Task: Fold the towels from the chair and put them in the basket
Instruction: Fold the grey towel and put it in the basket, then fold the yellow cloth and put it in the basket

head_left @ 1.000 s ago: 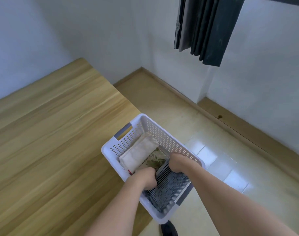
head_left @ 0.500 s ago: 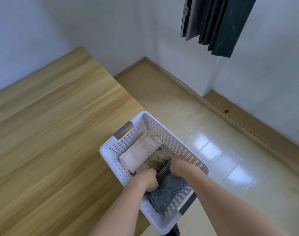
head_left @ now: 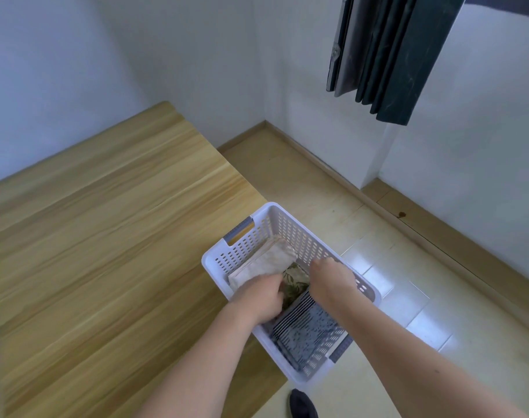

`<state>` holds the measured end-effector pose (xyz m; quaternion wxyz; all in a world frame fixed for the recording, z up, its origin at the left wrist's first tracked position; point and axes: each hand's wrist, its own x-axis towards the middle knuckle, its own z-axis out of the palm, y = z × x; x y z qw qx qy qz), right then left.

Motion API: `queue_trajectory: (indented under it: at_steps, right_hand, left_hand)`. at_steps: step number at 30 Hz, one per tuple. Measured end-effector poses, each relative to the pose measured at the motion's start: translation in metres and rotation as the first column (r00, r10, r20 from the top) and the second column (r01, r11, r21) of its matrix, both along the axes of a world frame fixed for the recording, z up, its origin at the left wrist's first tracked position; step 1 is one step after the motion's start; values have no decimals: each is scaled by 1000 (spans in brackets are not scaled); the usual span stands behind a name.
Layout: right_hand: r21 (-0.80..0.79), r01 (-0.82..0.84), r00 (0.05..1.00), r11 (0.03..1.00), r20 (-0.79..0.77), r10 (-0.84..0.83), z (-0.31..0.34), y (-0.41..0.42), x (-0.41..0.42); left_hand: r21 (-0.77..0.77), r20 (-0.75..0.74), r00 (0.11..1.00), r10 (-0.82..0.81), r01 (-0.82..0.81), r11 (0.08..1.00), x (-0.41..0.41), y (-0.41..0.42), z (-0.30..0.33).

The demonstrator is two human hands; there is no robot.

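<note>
Towels lie folded inside the white basket (head_left: 218,260), three of them side by side. The cream towel (head_left: 266,260) is at the far end, near the grey handle (head_left: 238,230). The leaf-patterned towel (head_left: 296,283) is in the middle, mostly hidden between the two hands. The grey striped towel (head_left: 305,330) fills the near end and lies flat on the bottom.

The basket stands at the corner of the wooden table (head_left: 106,236), and its right part reaches over the table edge above the floor (head_left: 408,297).

Both hands are inside the basket. The left hand (head_left: 261,297) has the fingers curled down at the border between the cream towel and the leaf-patterned one; the fingertips are hidden in the cloth, so I cannot tell if they pinch a towel or only press on it. The right hand (head_left: 332,280) is at the right wall of the basket, also with bent fingers, next to the leaf-patterned towel; I cannot tell if it holds something.

A dark curtain (head_left: 386,55) hangs on the wall above, and the tip of a dark shoe (head_left: 301,404) is on the floor below the basket
</note>
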<state>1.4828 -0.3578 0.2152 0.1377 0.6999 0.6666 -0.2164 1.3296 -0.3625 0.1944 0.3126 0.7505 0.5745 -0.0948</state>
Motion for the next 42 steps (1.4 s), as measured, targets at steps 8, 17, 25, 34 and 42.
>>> queue_trajectory:
  at_steps: [8,17,25,34,42]
  right_hand:
    - [209,136,972,968,-219,-89,51,-39,-68]
    - [358,233,930,904,-355,-100,108,-127,-204]
    - [403,256,926,879,-364,-102,140,-173,-258]
    - [420,339,902,842,-398,-165,159,-228,-385]
    - [454,327,907,829,-396,-141,177,-269,-500]
  left_hand:
    - [426,56,998,-21,-5,905,-92,-29,45]
    - [553,-42,998,-42,58,831,-226,-101,92]
    - [584,41,999,-5,-20,812,-293,-132,131]
    - [642,67,996,-54,-2,767,-421,-168,171]
    - [624,60,997,-47,-1,781,-544,-201,183]
